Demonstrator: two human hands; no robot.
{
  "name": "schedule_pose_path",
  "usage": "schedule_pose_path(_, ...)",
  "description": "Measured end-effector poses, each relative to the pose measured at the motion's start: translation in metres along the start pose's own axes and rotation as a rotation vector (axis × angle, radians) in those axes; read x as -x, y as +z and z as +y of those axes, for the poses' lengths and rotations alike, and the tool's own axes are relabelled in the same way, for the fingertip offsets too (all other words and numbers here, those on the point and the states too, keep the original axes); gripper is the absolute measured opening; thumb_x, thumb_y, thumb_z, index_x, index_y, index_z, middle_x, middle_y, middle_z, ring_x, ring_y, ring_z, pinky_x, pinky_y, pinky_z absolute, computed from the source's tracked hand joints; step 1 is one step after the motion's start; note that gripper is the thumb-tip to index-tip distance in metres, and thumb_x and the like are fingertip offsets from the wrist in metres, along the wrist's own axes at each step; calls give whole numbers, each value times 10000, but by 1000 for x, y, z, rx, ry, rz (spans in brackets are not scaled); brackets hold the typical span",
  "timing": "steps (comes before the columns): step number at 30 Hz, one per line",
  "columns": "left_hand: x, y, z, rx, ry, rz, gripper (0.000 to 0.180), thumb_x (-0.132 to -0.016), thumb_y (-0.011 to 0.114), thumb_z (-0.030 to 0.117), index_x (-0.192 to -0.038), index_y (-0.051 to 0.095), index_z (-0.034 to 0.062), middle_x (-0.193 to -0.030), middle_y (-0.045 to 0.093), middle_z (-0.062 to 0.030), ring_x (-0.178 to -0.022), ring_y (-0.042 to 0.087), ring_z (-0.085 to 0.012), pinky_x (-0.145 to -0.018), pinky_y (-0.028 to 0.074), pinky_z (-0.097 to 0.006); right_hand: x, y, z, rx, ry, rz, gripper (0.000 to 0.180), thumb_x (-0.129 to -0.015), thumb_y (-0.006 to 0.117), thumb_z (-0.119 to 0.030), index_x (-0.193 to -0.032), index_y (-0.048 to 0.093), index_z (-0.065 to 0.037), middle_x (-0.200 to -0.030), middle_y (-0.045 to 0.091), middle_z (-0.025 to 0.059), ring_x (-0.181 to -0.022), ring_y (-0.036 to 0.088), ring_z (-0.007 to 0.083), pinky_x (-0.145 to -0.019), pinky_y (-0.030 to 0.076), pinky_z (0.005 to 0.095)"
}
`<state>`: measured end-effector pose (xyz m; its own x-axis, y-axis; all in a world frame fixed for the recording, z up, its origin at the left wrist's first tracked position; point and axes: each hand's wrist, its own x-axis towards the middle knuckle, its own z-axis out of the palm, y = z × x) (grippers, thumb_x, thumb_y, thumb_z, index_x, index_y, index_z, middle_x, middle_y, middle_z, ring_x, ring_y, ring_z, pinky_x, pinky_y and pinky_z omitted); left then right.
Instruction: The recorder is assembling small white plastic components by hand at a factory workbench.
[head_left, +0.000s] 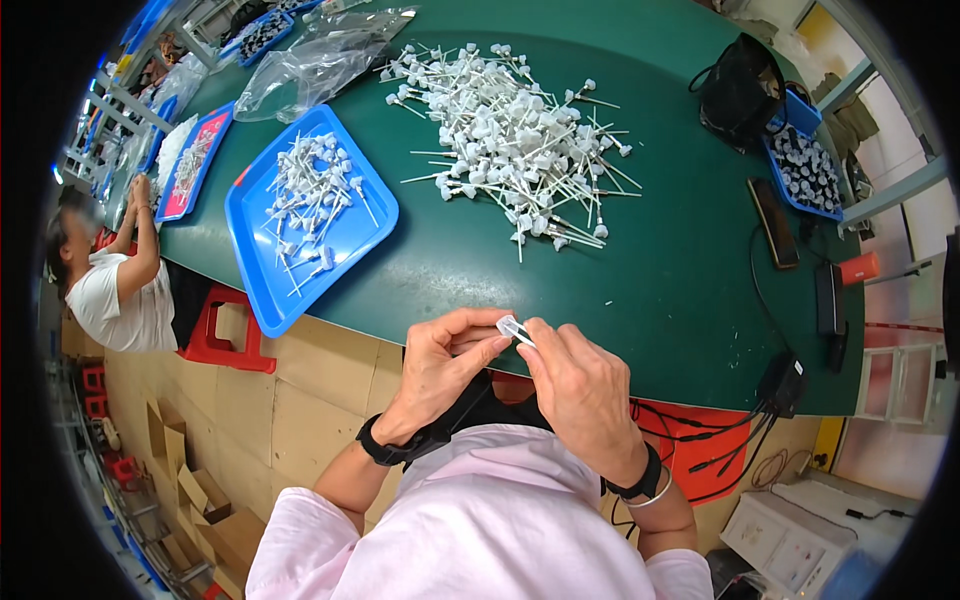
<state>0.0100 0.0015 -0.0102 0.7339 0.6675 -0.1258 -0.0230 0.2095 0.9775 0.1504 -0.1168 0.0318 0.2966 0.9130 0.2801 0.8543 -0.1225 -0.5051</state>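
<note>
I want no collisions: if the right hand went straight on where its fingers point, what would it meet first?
The right hand points toward the left hand, so it would first meet the small whitish piece held between them; the left hand seems next, though depth is unclear.

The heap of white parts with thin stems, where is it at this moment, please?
In the head view, the heap lies upper-middle on the green table, right of the large blue tray and beyond the left hand and right hand.
</note>
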Motion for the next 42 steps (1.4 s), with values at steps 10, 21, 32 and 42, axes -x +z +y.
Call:
schedule_pose_path(10,-1,0,2,34,-54,10,264,-900,683,-58,-1163,657,-64,-1119,713,-128,-1012,694,-172,-886,566,-276,0,-1,1,-15,0,-13,226,-927,661,-166,-1113,605,-49,-759,554,84,-643,644,240,-517,512,380)
schedule_pose_path(21,0,0,2,19,-59,12,262,-902,689,-44,-1161,657,-64,-1119,713,-129,-1009,694,-169,-884,564,-267,2,3,1,50,-17,16,204,-930,646,-153,-1107,604,-61,-755,541,68,-631,637,210,-505,512,354)
schedule_pose_path(32,0,4,3,2,-34,14,255,-909,685,-37,-1162,658,-60,-1107,714,-120,-1007,690,-158,-871,563,-254,2,6,2,18,-22,29,192,-936,634,-120,-1114,603,-55,-758,556,70,-624,641,210,-513,513,352)
schedule_pose_path(42,1,5,2,-2,5,12,239,-920,680,-25,-1157,668,-53,-1065,727,-103,-964,693,-128,-834,569,-231,0,-1,2,2,-6,-10,169,-935,631,-118,-1086,592,-55,-756,561,81,-635,652,239,-522,516,373)
